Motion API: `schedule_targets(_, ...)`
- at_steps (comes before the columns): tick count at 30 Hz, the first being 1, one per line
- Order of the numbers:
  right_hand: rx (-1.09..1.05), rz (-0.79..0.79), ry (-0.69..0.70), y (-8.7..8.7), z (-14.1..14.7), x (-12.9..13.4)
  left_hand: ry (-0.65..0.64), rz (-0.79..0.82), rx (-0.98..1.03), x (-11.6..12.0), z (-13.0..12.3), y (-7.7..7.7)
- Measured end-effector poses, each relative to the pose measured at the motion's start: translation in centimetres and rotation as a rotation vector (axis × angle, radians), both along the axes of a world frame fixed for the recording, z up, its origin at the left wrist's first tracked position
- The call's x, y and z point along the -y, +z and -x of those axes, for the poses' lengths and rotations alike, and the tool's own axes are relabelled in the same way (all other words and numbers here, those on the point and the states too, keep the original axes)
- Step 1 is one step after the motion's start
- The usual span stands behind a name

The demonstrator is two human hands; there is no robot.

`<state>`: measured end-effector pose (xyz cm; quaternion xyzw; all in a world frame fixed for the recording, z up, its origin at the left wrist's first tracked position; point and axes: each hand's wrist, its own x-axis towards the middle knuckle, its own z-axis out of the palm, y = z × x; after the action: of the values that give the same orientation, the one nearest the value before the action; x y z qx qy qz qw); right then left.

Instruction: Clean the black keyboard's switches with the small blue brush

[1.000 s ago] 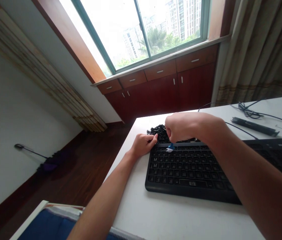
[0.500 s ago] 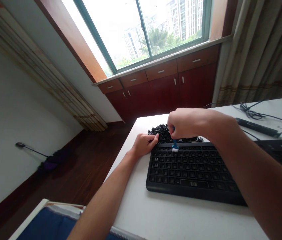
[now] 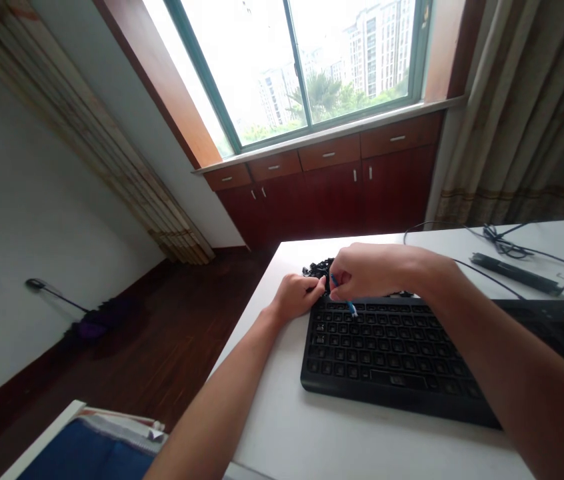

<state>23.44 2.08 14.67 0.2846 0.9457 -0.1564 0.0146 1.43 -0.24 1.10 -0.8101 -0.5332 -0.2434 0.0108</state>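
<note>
While pinching a small blue brush [image 3: 349, 305] with white bristles, right hand [image 3: 367, 272] closed around the thin handle, thumb and fingertips together, bristle end pointing down and touching the top row of a black keyboard [image 3: 387, 353]. Most of the handle hidden inside the grip. Left hand [image 3: 295, 297] resting just beside the keyboard's upper left corner, fingers loosely curled, nothing visible in them, fingertips at the edge of a heap of loose black keycaps [image 3: 319, 269]. That heap lying on a white desk [image 3: 272, 427], directly behind the keyboard's top edge, partly hidden by both hands. Farther right on the desk, a black cylindrical bar [image 3: 517, 273] and a tangle of black cable [image 3: 499, 243], plus a second black slab [image 3: 552, 320] at the right edge of the view. Beyond the desk, dark red wooden drawers and cupboards [image 3: 327, 180] below a green-framed window [image 3: 297, 67], with a beige curtain [image 3: 527, 120] to the right. Down on the wooden floor at left, a purple duster [image 3: 87, 327] on a long handle; at the bottom edge, blue cloth [image 3: 87, 453].
</note>
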Motion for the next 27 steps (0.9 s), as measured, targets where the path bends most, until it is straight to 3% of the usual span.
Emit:
schedule_targets(4, -0.049, 0.057, -0.064, -1.5, -0.5, 0.1, -0.005, -0.027, 0.015, 0.2, -0.1, 0.1)
schedule_targets(12, -0.455, 0.059, -0.207, -5.7, -4.6, 2.4, -0.035, -0.074, 0.07, 0.2, 0.1, 0.0)
schedule_targets(16, -0.581, 0.044, -0.249, -7.8, -5.3, 3.4, -0.047, -0.09, 0.077, 0.3, 0.2, 0.1)
schedule_targets(22, -0.657, -0.055, -0.241, -8.5, -5.2, 4.2, -0.04, -0.103, 0.063, 0.4, 0.2, 0.1)
schedule_targets(27, -0.674, -0.015, -0.179, -9.0, -4.9, 4.0, -0.025, -0.111, 0.05, 0.5, 0.2, 0.1)
